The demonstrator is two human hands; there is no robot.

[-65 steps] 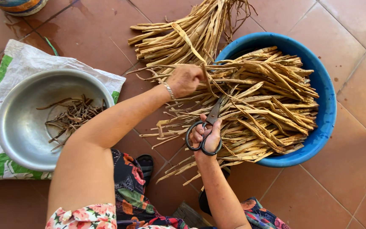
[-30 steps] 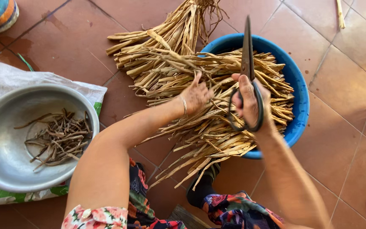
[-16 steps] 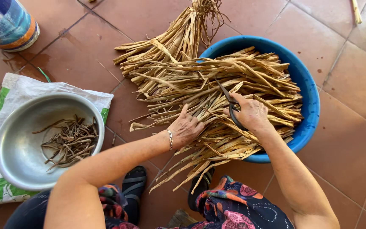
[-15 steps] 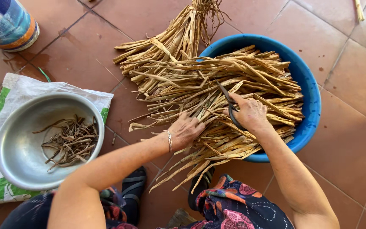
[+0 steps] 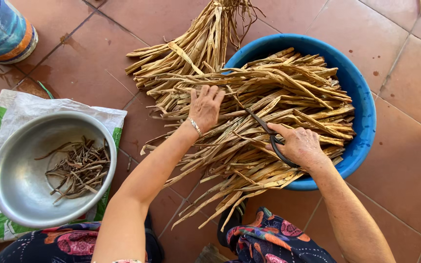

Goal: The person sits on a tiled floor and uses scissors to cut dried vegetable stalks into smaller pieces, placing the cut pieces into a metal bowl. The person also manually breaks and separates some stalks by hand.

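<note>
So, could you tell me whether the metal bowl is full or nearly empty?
Nearly empty: the metal bowl holds only a small heap of dark trimmings, with most of its inside bare.

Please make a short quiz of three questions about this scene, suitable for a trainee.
1. True or false: the right hand holds the black scissors.
2. What does the left hand rest on?
A. the metal bowl
B. the dried plant strips
C. the painted can
3. Fill in: the strips lie across a ____ basin.

Key: 1 true. 2 B. 3 blue.
</note>
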